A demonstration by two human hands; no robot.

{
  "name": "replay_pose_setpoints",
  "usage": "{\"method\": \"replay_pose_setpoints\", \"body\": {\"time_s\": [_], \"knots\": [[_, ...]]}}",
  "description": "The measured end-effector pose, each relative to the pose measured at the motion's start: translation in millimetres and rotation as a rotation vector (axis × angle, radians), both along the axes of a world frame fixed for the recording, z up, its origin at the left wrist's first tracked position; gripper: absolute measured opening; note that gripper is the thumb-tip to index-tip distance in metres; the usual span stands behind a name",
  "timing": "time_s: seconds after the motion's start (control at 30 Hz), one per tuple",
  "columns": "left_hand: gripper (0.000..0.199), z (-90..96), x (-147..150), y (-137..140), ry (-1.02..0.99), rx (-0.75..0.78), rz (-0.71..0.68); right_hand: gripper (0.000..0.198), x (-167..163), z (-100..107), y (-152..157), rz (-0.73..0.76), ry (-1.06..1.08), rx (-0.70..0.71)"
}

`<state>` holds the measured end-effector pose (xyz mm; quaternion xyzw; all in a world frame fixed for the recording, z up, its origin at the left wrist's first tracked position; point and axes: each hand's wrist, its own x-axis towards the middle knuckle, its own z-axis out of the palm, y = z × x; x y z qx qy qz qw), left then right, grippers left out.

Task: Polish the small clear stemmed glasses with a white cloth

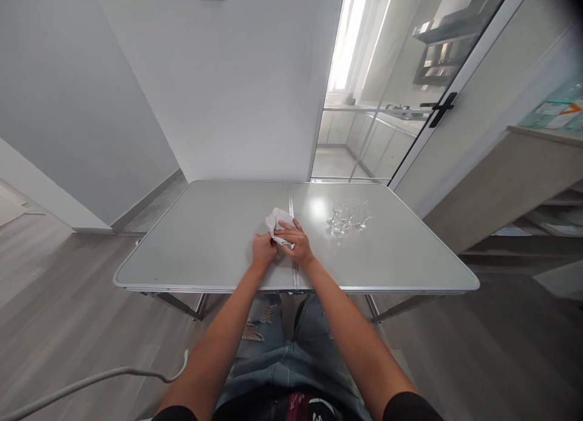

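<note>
A crumpled white cloth or paper tissue [279,217] is bunched up near the middle seam of the table. My right hand [298,243] lies over it, fingers stretched across and pressing it towards my left hand. Closed like a fist, my left hand [264,251] touches the near left edge of the tissue. Its fingers hide whatever is inside. To the right, a loose group of small clear, shiny pieces [346,220] lies on the tabletop; glass or plastic, I cannot tell.
The pale folding table [204,239] has a metal rim and a centre seam. A white wall [228,93] stands behind it. At the right are a glass door with a black handle [441,109] and a wooden shelf [505,190]. A grey cable [109,372] runs at lower left.
</note>
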<state>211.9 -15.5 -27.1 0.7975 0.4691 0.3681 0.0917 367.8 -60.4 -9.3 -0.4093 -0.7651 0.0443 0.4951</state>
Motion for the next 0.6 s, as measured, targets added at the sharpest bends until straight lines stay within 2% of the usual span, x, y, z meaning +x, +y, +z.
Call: {"method": "replay_pose_setpoints", "body": {"time_s": [0.17,0.27,0.37,0.5,0.6], "knots": [[0.018,1.7,0.9,-0.4,0.036,0.012,-0.057,0.042,-4.0,4.7,-1.5,-0.096,-0.010,-0.003],[0.020,4.5,2.5,-4.2,0.111,0.035,-0.142,0.035,-2.7,6.8,-0.6,-0.176,0.111,-0.037],[0.026,8.2,3.2,-9.1,0.207,0.046,-0.228,0.019,2.7,3.6,2.9,-0.242,0.386,-0.109],[0.027,11.3,1.6,-12.5,0.243,0.046,-0.322,0.027,10.9,-5.6,10.4,-0.269,0.890,-0.271],[0.026,11.7,0.2,-12.8,0.229,0.053,-0.331,0.023,14.7,-7.6,15.8,-0.220,1.249,-0.361]]}}
